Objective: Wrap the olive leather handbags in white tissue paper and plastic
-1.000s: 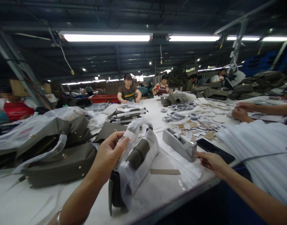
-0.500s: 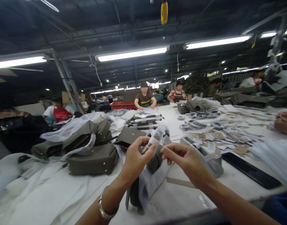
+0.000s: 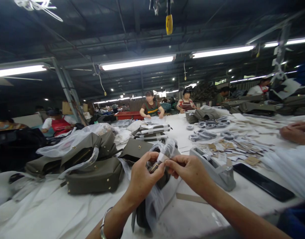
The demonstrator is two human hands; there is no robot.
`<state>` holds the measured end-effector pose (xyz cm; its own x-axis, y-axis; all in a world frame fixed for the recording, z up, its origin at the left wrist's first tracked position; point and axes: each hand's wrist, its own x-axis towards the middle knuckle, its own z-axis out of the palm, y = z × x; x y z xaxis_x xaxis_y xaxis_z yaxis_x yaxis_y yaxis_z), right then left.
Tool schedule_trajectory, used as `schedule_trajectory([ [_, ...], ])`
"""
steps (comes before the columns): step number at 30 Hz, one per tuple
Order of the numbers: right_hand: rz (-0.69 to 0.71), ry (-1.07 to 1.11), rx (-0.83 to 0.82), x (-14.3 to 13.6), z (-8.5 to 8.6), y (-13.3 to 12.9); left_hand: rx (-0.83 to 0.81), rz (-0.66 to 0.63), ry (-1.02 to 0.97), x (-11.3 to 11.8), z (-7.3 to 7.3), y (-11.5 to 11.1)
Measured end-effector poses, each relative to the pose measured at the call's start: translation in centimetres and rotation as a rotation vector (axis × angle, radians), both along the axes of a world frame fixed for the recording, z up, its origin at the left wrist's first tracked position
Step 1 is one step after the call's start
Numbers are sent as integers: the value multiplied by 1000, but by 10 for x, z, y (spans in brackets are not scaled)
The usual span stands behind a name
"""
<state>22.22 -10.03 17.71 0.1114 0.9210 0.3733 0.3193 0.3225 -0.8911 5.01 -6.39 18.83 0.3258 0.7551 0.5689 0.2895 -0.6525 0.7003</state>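
My left hand (image 3: 142,174) is closed around a bag strap (image 3: 170,146) bundled in translucent wrapping, with a gold-coloured metal fitting (image 3: 153,167) showing between thumb and fingers. A white band (image 3: 163,157) goes round the bundle. At the band's lower edge, my right hand (image 3: 189,169) pinches the wrapping with thumb and forefinger; the fingertips partly hide what is between them. Below the hands hangs more translucent wrapping (image 3: 154,205) beside a dark bag part, largely covered. Close by on the left sits an olive handbag (image 3: 92,179) with gold studs.
A grey tape dispenser (image 3: 224,181) and a black phone (image 3: 263,182) lie to the right. Beyond them are card scraps (image 3: 232,146), wrapped strap loops (image 3: 203,134) and a co-worker's hands (image 3: 294,134). More olive bags (image 3: 80,151) are piled left. Co-workers stand across the table.
My right hand has moved left and up to the wrapped strap, and its fingertips now touch the band. My left hand keeps its hold. The camera view has shifted slightly.
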Motion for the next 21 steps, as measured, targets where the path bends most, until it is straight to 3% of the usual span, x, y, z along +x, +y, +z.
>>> schedule_trajectory([
  [4,11,7,-55,5,-4,5,-64,-42,-36,0,1,-1],
  [10,188,199,-37,3,-9,18,-206,-141,-86,-1,1,5],
  [17,1,111,-56,8,-22,22,-407,-156,-187,-5,7,4],
  [21,44,395,-53,5,-22,7,-331,-123,-156,-4,7,3],
])
